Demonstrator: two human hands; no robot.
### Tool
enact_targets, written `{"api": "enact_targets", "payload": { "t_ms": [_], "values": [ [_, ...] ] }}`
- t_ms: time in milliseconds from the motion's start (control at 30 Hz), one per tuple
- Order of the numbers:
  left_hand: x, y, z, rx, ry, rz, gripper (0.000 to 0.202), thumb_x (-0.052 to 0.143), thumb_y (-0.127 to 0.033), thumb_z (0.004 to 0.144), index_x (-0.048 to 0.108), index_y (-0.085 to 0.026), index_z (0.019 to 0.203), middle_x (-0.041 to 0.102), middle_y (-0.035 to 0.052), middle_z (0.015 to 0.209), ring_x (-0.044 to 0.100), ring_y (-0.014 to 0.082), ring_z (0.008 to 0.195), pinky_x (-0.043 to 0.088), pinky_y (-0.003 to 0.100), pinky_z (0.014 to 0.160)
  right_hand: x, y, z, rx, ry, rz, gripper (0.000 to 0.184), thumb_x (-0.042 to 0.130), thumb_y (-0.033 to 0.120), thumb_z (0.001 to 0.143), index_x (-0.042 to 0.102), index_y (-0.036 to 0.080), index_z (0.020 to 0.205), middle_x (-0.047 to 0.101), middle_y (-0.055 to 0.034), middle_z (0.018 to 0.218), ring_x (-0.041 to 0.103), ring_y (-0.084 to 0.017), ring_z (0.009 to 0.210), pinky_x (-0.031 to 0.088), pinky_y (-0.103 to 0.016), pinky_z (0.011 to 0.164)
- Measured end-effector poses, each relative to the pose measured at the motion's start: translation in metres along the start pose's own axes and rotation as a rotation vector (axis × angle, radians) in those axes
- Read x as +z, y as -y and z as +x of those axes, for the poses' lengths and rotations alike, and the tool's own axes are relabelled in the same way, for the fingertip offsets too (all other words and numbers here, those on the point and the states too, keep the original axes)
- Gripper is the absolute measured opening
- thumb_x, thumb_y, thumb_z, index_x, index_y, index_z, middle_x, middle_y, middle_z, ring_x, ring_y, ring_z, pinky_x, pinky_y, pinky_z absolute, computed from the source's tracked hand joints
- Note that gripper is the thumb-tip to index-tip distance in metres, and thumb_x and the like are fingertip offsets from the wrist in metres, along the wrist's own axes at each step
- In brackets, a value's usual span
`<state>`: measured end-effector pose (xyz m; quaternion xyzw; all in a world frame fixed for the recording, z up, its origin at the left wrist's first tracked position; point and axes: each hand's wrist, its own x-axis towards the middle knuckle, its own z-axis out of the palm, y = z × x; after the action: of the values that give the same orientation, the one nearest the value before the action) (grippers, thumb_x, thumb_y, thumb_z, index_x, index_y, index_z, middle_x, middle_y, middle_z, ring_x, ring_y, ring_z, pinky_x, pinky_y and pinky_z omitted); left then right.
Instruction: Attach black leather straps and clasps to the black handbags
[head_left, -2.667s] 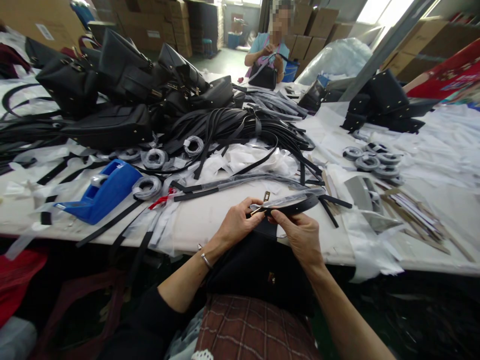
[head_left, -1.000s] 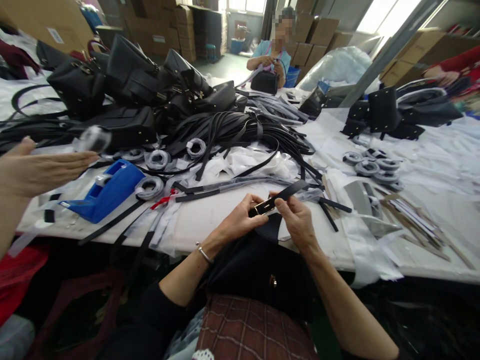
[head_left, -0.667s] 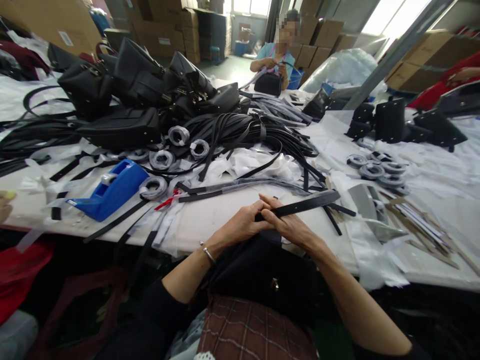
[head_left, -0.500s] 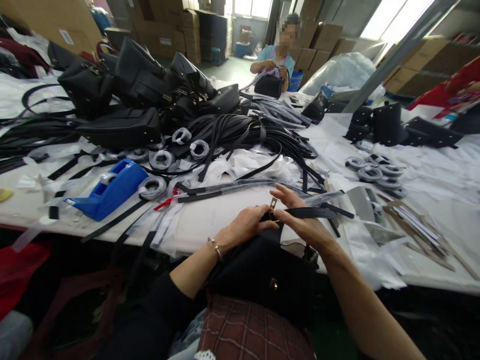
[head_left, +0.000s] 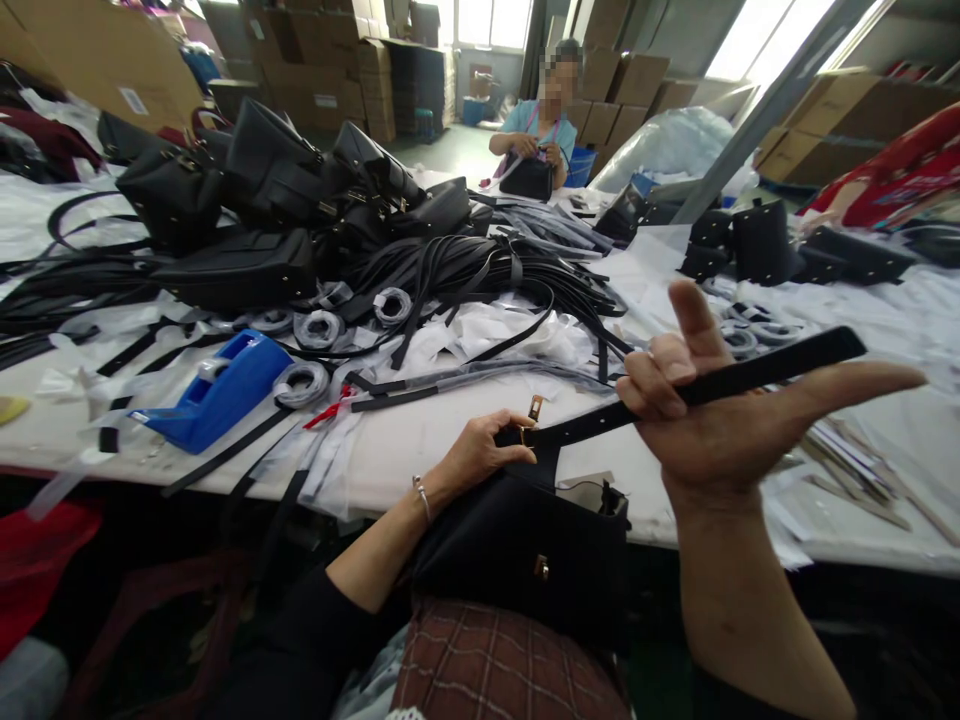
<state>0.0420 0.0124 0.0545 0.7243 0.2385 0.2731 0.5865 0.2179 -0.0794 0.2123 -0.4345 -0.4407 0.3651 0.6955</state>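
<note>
A black handbag (head_left: 487,555) rests on my lap against the table edge, a gold-coloured lock (head_left: 541,567) on its front. My left hand (head_left: 480,450) pinches a gold buckle (head_left: 524,436) above the bag's flap. From that buckle a black strap (head_left: 592,424) with punched holes runs up to the right. My right hand (head_left: 705,430) grips it with curled fingers, thumb stretched out, and the strap's free end sticks out past the palm. A small gold plate (head_left: 535,407) stands up just beyond the buckle.
A blue tape dispenser (head_left: 217,390) and rolled straps (head_left: 301,384) lie to the left. Behind them are piled black bags (head_left: 262,160) and a heap of straps (head_left: 450,260). Across the table a person (head_left: 536,135) handles a bag. Cardboard strips (head_left: 855,470) lie at right.
My right hand has moved up and to the right from the buckle, drawing the strap out straight. My left hand has stayed at the buckle.
</note>
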Motion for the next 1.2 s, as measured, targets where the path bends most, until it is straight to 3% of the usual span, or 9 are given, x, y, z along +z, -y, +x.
{"api": "enact_targets", "payload": {
  "t_ms": [167, 300, 467, 600, 700, 767, 867, 1033, 1200],
  "values": [
    [0.0, 0.004, -0.001, -0.046, -0.083, -0.088, 0.032, 0.081, -0.03, 0.069, 0.059, -0.017, 0.089, 0.064, -0.0011, 0.085, 0.061, 0.0158, 0.08, 0.047, 0.026, 0.075, 0.011, -0.031, -0.009, -0.071, 0.06, -0.09, 0.086, 0.021, 0.094, 0.071, 0.034, 0.048, 0.143, 0.067, -0.0043, 0.103, 0.045, -0.025, 0.07, 0.033, -0.035, 0.06],
    [0.001, 0.002, -0.001, -0.033, -0.032, 0.018, 0.029, 0.076, -0.036, 0.075, 0.063, -0.016, 0.092, 0.066, 0.0005, 0.084, 0.06, 0.0166, 0.077, 0.046, 0.026, 0.07, 0.016, -0.049, -0.004, -0.029, 0.156, -0.091, 0.098, 0.017, 0.096, 0.068, 0.041, 0.037, 0.143, 0.064, -0.0088, 0.114, 0.048, -0.023, 0.072, 0.037, -0.036, 0.063],
    [-0.005, 0.011, -0.007, 0.006, -0.015, 0.241, 0.023, 0.07, -0.034, 0.081, 0.065, -0.019, 0.098, 0.068, -0.0003, 0.086, 0.06, 0.0162, 0.075, 0.045, 0.027, 0.069, 0.003, -0.064, 0.003, 0.203, 0.385, -0.602, 0.079, 0.057, 0.072, 0.079, 0.045, 0.027, 0.142, 0.064, -0.0067, 0.11, 0.053, -0.019, 0.077, 0.043, -0.034, 0.073],
    [-0.014, 0.023, -0.016, -0.032, -0.075, 0.263, 0.021, 0.068, -0.037, 0.084, 0.064, -0.02, 0.094, 0.067, -0.0014, 0.085, 0.06, 0.0157, 0.076, 0.045, 0.027, 0.073, -0.01, -0.072, -0.002, 0.337, 0.553, -1.004, 0.1, 0.074, 0.062, 0.068, 0.031, 0.027, 0.151, 0.056, -0.0078, 0.121, 0.055, -0.025, 0.098, 0.042, -0.039, 0.09],
    [-0.02, 0.025, -0.021, -0.032, -0.16, 0.145, 0.017, 0.065, -0.033, 0.086, 0.065, -0.021, 0.098, 0.068, -0.0005, 0.093, 0.062, 0.0164, 0.088, 0.046, 0.027, 0.083, -0.013, -0.076, -0.01, 0.347, 0.722, -0.875, 0.107, 0.071, 0.072, 0.065, 0.03, 0.025, 0.152, 0.053, -0.0084, 0.115, 0.053, -0.026, 0.098, 0.043, -0.04, 0.09],
    [-0.024, 0.024, -0.022, -0.063, -0.227, 0.033, 0.019, 0.063, -0.033, 0.087, 0.065, -0.02, 0.101, 0.067, 0.0011, 0.095, 0.061, 0.0157, 0.084, 0.048, 0.027, 0.079, -0.013, -0.077, -0.016, 0.33, 0.766, -0.69, 0.099, 0.052, 0.081, 0.075, 0.03, 0.023, 0.152, 0.054, -0.0075, 0.106, 0.053, -0.025, 0.093, 0.044, -0.039, 0.087],
    [-0.027, 0.022, -0.021, -0.116, -0.264, -0.109, 0.026, 0.061, -0.034, 0.087, 0.063, -0.017, 0.106, 0.065, 0.0026, 0.094, 0.058, 0.0128, 0.07, 0.049, 0.025, 0.065, -0.01, -0.082, -0.021, 0.302, 0.7, -0.558, 0.083, 0.025, 0.077, 0.088, 0.036, 0.023, 0.15, 0.055, -0.0093, 0.107, 0.054, -0.023, 0.089, 0.047, -0.039, 0.082],
    [-0.026, 0.021, -0.02, -0.138, -0.298, -0.06, 0.02, 0.062, -0.03, 0.084, 0.062, -0.017, 0.099, 0.062, -0.001, 0.084, 0.054, 0.0093, 0.06, 0.047, 0.022, 0.06, -0.007, -0.092, -0.02, 0.088, 0.246, -1.076, 0.059, 0.064, 0.063, 0.08, 0.061, 0.024, 0.124, 0.056, -0.0101, 0.119, 0.059, -0.027, 0.101, 0.048, -0.038, 0.084],
    [-0.021, 0.014, -0.022, -0.074, -0.271, 0.068, 0.016, 0.064, -0.024, 0.082, 0.064, -0.019, 0.097, 0.065, 0.0003, 0.091, 0.06, 0.0148, 0.084, 0.048, 0.026, 0.08, -0.001, -0.094, -0.024, 0.011, 0.343, -1.455, 0.024, 0.059, 0.035, 0.092, 0.064, 0.023, 0.112, 0.07, -0.0065, 0.105, 0.067, -0.023, 0.088, 0.046, -0.03, 0.07]
  ]
}}
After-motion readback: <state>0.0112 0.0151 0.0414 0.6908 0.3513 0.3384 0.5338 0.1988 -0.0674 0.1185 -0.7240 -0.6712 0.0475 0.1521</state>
